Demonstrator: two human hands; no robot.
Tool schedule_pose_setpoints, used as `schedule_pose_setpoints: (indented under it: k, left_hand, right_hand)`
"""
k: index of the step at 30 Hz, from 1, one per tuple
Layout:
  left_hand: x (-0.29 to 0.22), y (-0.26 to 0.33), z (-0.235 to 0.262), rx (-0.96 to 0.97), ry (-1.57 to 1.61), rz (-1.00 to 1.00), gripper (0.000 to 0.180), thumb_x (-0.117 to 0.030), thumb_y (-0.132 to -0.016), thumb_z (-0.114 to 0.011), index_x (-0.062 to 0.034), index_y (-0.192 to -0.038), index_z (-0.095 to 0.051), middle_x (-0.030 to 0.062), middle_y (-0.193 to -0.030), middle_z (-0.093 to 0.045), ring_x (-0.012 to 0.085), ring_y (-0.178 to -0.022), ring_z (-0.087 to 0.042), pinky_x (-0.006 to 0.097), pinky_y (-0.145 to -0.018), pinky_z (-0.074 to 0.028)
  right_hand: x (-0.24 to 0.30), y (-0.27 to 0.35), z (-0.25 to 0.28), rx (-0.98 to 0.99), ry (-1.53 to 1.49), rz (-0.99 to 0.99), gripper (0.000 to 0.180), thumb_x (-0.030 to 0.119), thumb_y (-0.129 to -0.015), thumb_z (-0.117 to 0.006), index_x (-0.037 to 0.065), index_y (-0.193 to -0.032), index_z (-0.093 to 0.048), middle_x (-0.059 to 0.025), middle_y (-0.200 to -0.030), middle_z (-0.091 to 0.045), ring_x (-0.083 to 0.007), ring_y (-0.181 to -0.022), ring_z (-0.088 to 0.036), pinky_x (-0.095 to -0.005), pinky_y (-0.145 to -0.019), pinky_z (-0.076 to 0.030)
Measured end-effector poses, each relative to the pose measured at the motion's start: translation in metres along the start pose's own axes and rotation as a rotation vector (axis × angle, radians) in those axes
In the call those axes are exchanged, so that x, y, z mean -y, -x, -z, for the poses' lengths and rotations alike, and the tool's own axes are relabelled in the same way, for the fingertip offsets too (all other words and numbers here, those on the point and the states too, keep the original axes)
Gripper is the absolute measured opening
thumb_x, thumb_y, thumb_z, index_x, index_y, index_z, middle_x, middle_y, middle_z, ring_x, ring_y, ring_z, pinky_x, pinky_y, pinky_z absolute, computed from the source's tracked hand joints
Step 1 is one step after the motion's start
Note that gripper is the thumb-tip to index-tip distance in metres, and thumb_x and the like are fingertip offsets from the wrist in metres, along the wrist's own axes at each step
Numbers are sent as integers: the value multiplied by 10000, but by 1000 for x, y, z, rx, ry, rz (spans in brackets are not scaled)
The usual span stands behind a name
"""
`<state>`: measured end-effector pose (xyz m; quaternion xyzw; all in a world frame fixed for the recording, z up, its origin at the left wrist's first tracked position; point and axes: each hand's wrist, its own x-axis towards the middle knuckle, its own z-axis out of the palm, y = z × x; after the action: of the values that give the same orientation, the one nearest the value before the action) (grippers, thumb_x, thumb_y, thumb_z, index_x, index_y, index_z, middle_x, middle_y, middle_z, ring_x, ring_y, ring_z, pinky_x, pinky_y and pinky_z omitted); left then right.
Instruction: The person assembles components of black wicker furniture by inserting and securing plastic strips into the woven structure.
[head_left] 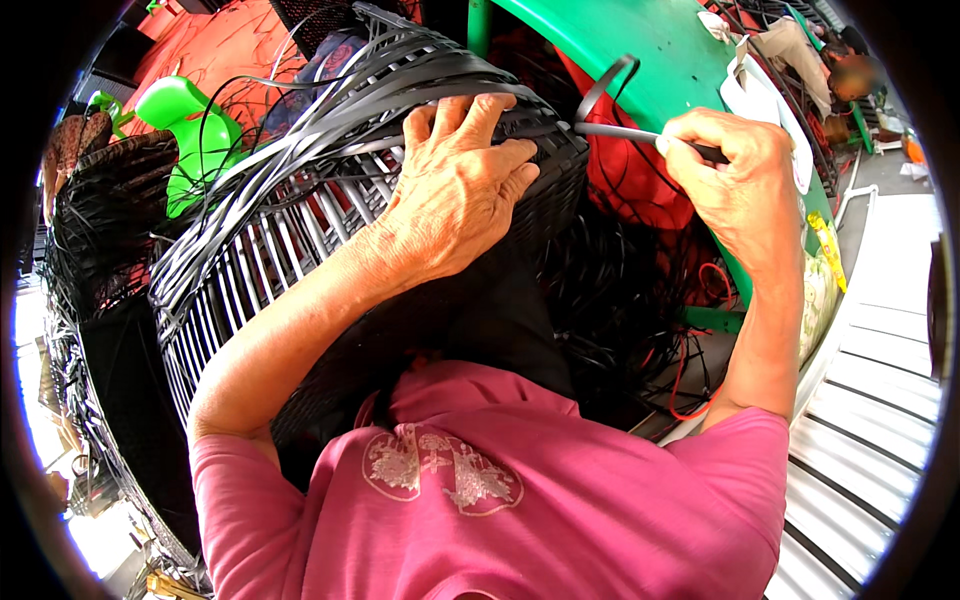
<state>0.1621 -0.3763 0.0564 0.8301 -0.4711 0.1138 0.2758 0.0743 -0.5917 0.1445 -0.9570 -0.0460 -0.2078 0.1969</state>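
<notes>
While the left hand [465,175] lies palm down with its fingers bent and loosely spread, the right hand [735,170] pinches a grey strip [625,132] between thumb and forefinger, to the right of the left hand. Whether the dark piece inside the right hand's grip is the end of that strip or a separate tool, I cannot tell. The black woven piece [265,265] sits directly under the left hand, reaching out to its left and lower left. Judging by how it lies, the work is only partly done: just below and to the right of the left hand's fingertips the weave looks close and dark, whereas to the left of that hand the ribs show open gaps, and many long ends trail loose across them. Those gaps and ends seem to be what is left, along with the strip in the right hand, which rises in a free loop near the piece's right edge. Below and between the hands hangs a tangle of black strips [610,290], and beyond the right hand stretches a green counter [640,45]
</notes>
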Motion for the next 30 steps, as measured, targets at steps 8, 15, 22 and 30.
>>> schedule_pose_setpoints:
  k: [8, 15, 22, 30]
  left_hand:
    - [14, -7, -17, 22, -131, 27, 228, -247, -899, -576, -55, -920, -698, 194, -1379, -375, 432, -1239, -361, 630, -969, -284]
    - [16, -16, -30, -55, 67, 213, 203, -224, -828, -594, -122, -904, -752, 127, -1403, -427, 413, -1244, -356, 574, -1031, -259]
    - [20, -30, -20, 37, 493, 528, 123, -139, -782, -726, -25, -826, -745, 45, -1087, -657, 123, -1079, -551, 292, -880, -422]
    - [22, -23, -16, -23, 795, 628, 78, -79, -824, -714, -4, -824, -730, -7, -844, -655, 66, -804, -563, 218, -788, -409]
  right_hand:
    - [0, -9, -22, 56, 20, -21, 152, 69, -748, -598, 9, -640, -510, -182, -560, -439, -365, -538, -488, -413, -542, -402]
    - [-17, -20, -40, 232, -96, -77, 188, 101, -758, -612, 5, -646, -496, -151, -556, -463, -317, -519, -483, -381, -535, -405]
    - [-22, -22, -55, 232, -50, -33, 160, 139, -796, -685, 8, -723, -632, -123, -626, -585, -285, -574, -581, -356, -589, -454]
    - [6, -6, -81, -60, -309, 195, 110, 29, -785, -700, 22, -894, -692, -126, -798, -652, -312, -682, -633, -360, -621, -509]
